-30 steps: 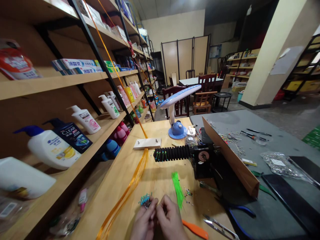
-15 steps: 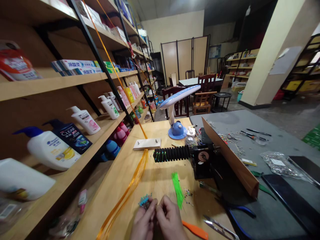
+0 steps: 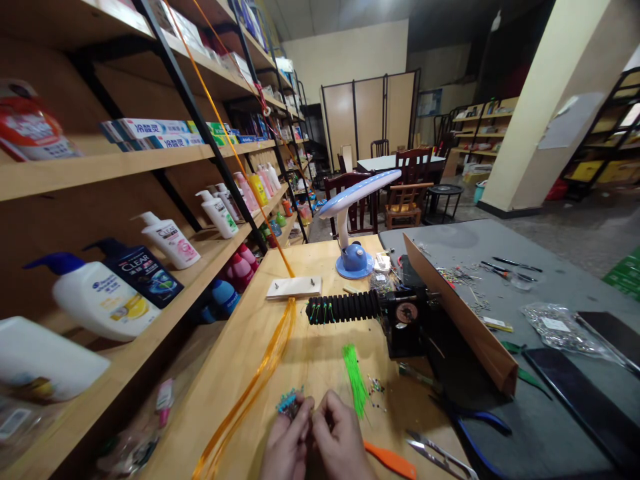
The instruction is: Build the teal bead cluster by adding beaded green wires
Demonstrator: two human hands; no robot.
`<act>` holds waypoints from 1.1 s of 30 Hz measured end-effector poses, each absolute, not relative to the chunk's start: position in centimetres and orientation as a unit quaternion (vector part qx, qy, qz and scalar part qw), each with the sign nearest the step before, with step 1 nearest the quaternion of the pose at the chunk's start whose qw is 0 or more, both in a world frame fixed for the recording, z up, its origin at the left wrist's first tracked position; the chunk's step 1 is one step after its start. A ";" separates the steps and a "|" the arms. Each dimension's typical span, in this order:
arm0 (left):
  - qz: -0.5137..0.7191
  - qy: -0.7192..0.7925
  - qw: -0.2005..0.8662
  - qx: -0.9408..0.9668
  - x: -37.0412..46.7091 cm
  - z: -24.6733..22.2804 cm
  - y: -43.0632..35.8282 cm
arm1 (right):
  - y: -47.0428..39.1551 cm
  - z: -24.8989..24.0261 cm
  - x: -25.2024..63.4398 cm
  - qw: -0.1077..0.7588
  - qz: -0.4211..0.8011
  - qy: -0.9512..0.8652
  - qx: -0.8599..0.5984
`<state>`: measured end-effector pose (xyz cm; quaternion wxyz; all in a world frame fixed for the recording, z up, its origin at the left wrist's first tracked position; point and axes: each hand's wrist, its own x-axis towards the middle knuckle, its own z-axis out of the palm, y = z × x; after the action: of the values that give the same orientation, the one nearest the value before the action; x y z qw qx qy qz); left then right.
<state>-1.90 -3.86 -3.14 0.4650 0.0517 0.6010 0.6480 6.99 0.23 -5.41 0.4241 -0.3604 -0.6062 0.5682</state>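
Observation:
Low in the head view, my left hand (image 3: 289,440) is closed around a small bunch of turquoise-tipped pieces (image 3: 289,402), whose ends stick out past the fingers. Close beside it, my right hand (image 3: 338,437) is pinched, thumb against fingers; whatever is between the fingertips is too small to make out. The two sets of fingertips almost meet. Just beyond my right hand lie a bundle of bright green threads (image 3: 355,383) and scattered tiny coloured beads (image 3: 376,389). An orange-handled tool (image 3: 390,460) rests to the right of that hand.
Orange threads (image 3: 270,357) run under a pale plate (image 3: 294,287) on the wooden table. A black ridged roller (image 3: 345,307) on a clamp stand, a blue lamp (image 3: 354,259), scissors (image 3: 440,457) and blue-handled pliers (image 3: 483,420) stand or lie around. Shelves of bottles (image 3: 165,240) line the left.

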 end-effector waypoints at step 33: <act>0.688 0.541 0.483 0.038 -1.4 -2.3 -3.8 | 0.3 -4.2 7.3 0.415 0.578 -0.607 -0.354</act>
<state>-1.38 -3.75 -2.29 0.4833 0.0376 0.5407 0.6875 7.33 0.30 -4.19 0.4152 -0.3543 -0.6070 0.5777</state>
